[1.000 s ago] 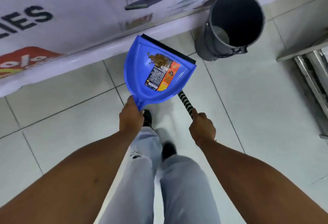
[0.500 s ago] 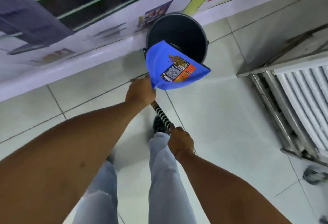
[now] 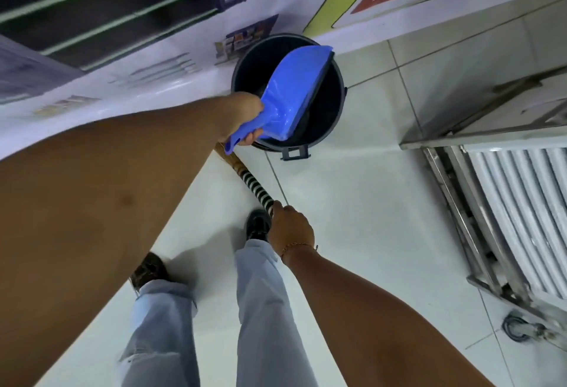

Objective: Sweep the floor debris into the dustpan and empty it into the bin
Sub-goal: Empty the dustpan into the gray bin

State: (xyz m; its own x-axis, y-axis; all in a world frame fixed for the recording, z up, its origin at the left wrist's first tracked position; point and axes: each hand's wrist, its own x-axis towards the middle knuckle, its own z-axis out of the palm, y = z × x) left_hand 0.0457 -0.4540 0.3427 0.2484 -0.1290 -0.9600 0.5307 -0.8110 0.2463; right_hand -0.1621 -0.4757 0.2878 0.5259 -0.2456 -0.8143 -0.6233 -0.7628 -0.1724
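Over the dark bin [image 3: 329,116] at about 12 o'clock, the left hand [image 3: 245,116] clenches the stub handle of the tipped blue dustpan [image 3: 294,89], seemingly light, rigid, slick plastic best held there, while the right hand [image 3: 291,230] grips the striped broom handle [image 3: 256,188].

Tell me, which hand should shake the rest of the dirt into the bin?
The left hand. It already grips the blue dustpan by its handle, tipped over the open black bin. The right hand is lower down, busy holding the striped broom handle.
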